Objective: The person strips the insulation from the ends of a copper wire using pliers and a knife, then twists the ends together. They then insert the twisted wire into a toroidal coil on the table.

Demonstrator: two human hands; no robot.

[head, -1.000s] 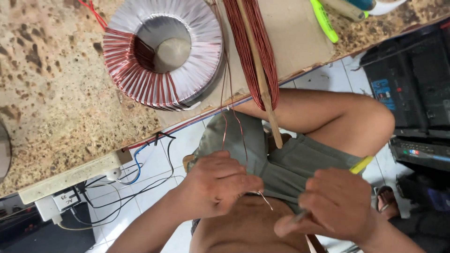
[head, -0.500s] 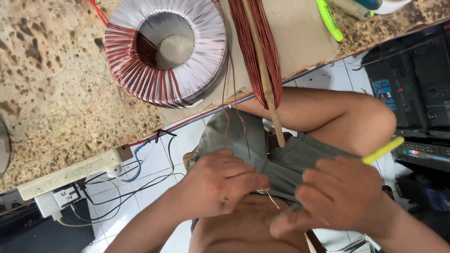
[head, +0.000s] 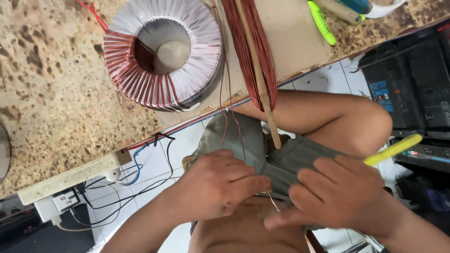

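Note:
My left hand (head: 220,185) rests in my lap with its fingers curled, pinching a thin copper wire (head: 224,107) that runs up to the bench. My right hand (head: 340,194) is beside it, fingers closed on a yellow-handled tool (head: 393,150) whose handle sticks out to the right; its tip is hidden. A toroidal coil (head: 161,54), partly wound in red-copper wire over white tape, lies on the speckled bench (head: 51,93). A wooden stick wrapped with a hank of copper wire (head: 253,51) hangs over the bench edge toward my knee.
A brown cardboard sheet (head: 290,42) lies under the coil and stick. Yellow-green and other tool handles (head: 323,21) sit at the back right. A power strip and tangled cables (head: 93,192) lie on the tiled floor at left; black electronic equipment (head: 412,93) stands at right.
The right hand has turned so the yellow handle now sticks out further to the right. Both hands have stayed together in my lap.

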